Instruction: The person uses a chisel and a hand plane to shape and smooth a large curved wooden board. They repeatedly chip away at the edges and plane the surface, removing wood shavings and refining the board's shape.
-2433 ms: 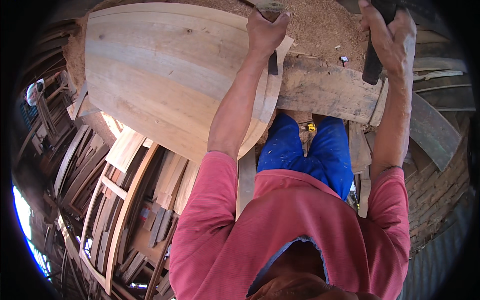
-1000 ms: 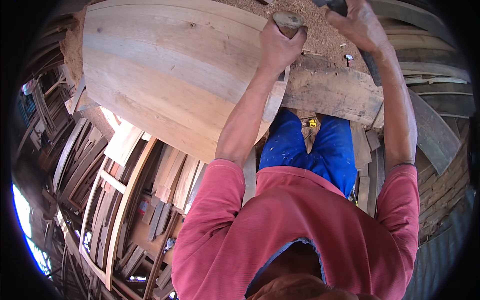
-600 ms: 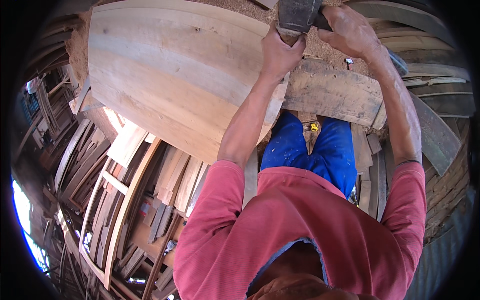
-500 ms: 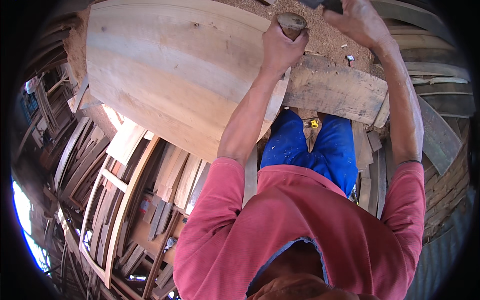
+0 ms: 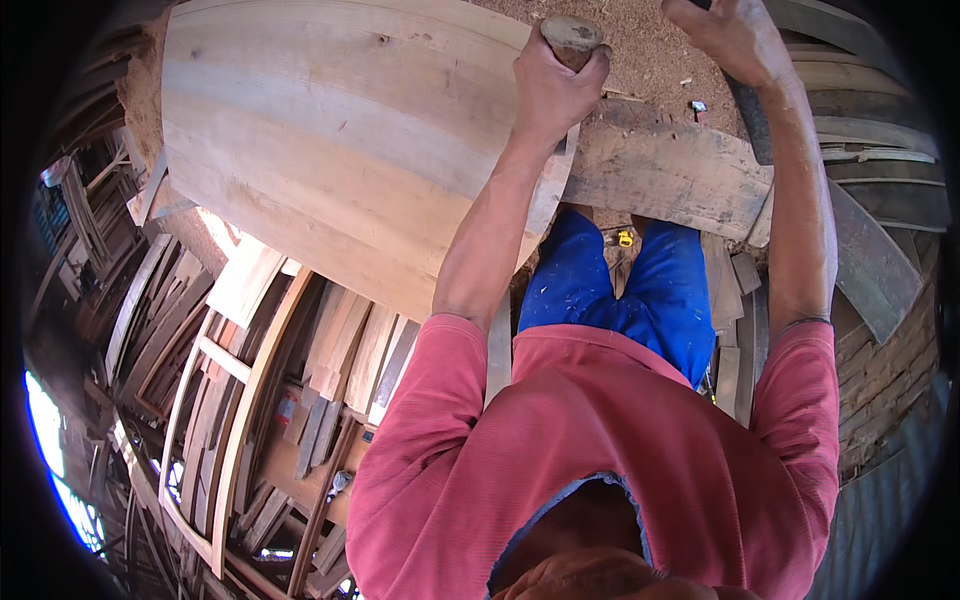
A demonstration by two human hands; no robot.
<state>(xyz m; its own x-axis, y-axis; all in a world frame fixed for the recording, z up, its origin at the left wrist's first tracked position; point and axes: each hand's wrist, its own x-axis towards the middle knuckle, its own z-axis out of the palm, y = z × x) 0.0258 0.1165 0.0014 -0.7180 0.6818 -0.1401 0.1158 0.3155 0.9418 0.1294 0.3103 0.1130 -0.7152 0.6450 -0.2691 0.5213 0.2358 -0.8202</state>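
My left hand (image 5: 560, 92) is closed round a thick wooden handle (image 5: 571, 35) with a worn, roundish end facing up. What lies at its lower end is hidden by the hand. It stands over the right edge of a large pale panel of joined boards (image 5: 330, 130). At the upper right my right hand (image 5: 735, 40) is closed on a dark tool. A long, flat dark part (image 5: 750, 122) of that tool shows beside my right wrist; its kind cannot be made out, partly cut by the frame's top.
A rough weathered plank (image 5: 670, 175) lies across in front of my knees. A yellow object (image 5: 625, 238) sits between my legs. Sawdust (image 5: 650, 50) covers the ground beyond. Stacked timber (image 5: 330, 370) and a curved wooden frame (image 5: 255, 390) fill the left; dark boards (image 5: 870, 110) lie at right.
My right hand has shifted right and turned, and the tool's long dark part has swung from beyond the hand to beside the wrist. My left hand keeps its hold on the wooden handle.
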